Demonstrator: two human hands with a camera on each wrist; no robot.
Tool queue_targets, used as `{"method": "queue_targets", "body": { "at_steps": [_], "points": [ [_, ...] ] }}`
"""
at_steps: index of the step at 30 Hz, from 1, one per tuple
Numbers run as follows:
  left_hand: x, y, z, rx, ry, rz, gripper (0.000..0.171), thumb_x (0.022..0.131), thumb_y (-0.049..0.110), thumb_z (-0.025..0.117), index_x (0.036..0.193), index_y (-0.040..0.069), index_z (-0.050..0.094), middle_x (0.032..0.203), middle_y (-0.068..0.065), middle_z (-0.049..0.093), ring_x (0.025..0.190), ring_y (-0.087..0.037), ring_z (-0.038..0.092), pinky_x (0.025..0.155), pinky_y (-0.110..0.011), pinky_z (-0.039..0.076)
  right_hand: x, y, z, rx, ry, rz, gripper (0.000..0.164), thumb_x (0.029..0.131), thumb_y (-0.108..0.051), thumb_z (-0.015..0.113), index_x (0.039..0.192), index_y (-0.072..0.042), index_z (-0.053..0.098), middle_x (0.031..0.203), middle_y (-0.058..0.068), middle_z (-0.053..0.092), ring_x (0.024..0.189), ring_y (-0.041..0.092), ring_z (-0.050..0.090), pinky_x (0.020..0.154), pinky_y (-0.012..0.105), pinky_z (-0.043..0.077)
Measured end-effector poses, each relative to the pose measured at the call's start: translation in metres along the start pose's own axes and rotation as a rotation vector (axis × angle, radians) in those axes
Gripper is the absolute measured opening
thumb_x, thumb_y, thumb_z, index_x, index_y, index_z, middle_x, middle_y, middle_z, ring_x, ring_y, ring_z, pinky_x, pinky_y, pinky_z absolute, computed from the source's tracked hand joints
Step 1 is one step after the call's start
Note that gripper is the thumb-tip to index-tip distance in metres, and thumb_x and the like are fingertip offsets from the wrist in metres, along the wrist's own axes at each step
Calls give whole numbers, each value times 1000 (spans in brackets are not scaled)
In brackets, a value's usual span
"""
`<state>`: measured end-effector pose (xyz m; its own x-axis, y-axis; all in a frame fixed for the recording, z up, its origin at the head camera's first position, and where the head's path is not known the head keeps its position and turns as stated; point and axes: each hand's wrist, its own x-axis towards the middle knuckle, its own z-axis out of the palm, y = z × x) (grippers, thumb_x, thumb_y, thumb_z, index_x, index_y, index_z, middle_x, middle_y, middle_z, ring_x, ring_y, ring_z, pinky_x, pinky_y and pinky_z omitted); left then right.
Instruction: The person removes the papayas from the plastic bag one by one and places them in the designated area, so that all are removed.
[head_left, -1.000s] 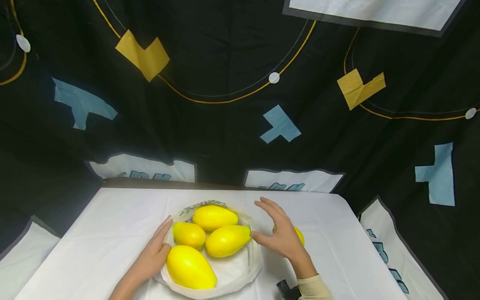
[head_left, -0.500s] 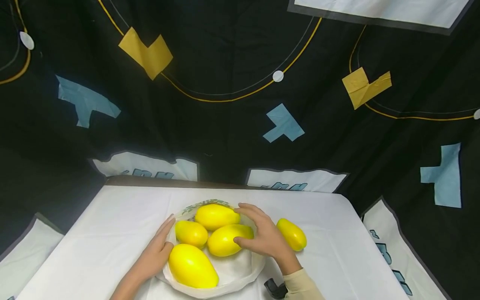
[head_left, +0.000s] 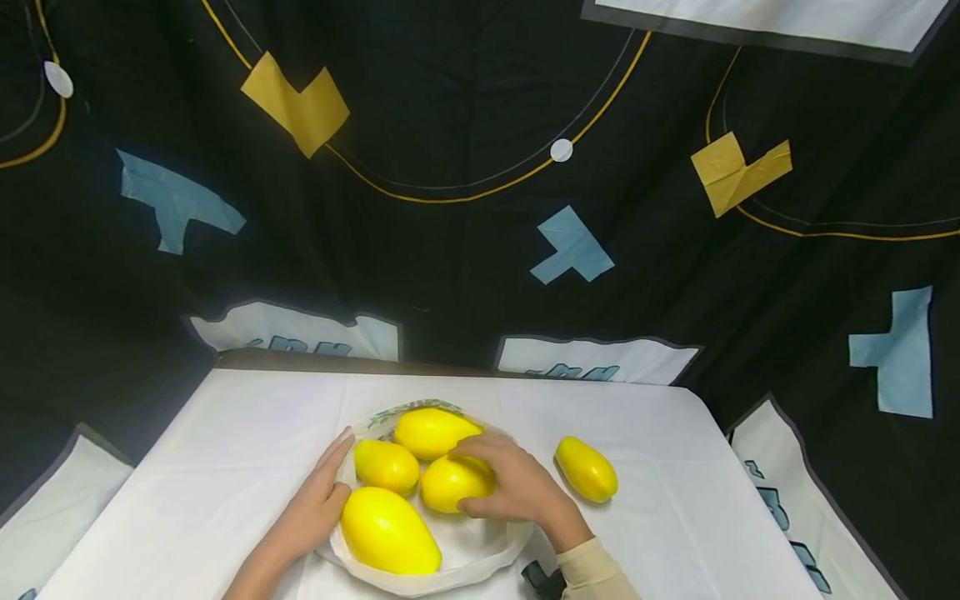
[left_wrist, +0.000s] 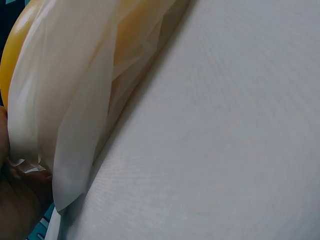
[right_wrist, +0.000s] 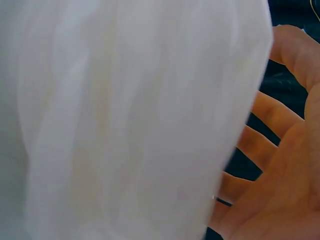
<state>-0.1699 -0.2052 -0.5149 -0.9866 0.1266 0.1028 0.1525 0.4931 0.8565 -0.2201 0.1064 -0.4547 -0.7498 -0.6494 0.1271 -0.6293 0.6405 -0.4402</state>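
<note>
A thin white plastic bag [head_left: 480, 560], its mouth spread wide, stands on the white-covered table with several yellow mangoes inside. My left hand [head_left: 313, 504] holds the bag's left side, fingers along the outside and thumb at the rim by the large front mango [head_left: 390, 533]. Inside the bag, my right hand [head_left: 513, 483] grips the right-hand mango [head_left: 453, 485], fingers over its top and thumb on its near side. A back mango [head_left: 435, 432] and a left mango [head_left: 386, 467] lie beside it. In the right wrist view the bag's wall [right_wrist: 140, 125] hides the fingertips.
Another yellow mango [head_left: 587, 469] lies on the table [head_left: 675, 500] right of the bag. A small black object [head_left: 543, 581] sits at the right wrist. Behind the table hangs a black cloth [head_left: 450, 275] with blue and yellow tape pieces.
My right hand has moved left from beside the bag, down over the right-hand mango, and closed round it. The mango on the table has come into full view. My left hand stays at the bag.
</note>
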Motion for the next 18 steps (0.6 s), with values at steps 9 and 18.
{"method": "queue_targets", "body": {
  "at_steps": [9,18],
  "points": [
    [2,-1,0,10,3,-2,70,92,-5,43,156,9,17,163,-12,7,147,-38,6,115,-62,13,-4,-4,-4,5,-163,-20,72,76,-31,78,141,-41,49,141,-19,48,130,10,45,104,44,44],
    [1,-1,0,7,-1,-6,71,92,-6,43,156,8,17,162,-13,7,147,-39,6,114,-62,13,-6,-3,1,44,-201,-48,76,78,-22,79,143,-44,45,146,-14,44,132,11,42,102,41,46]
  ]
}}
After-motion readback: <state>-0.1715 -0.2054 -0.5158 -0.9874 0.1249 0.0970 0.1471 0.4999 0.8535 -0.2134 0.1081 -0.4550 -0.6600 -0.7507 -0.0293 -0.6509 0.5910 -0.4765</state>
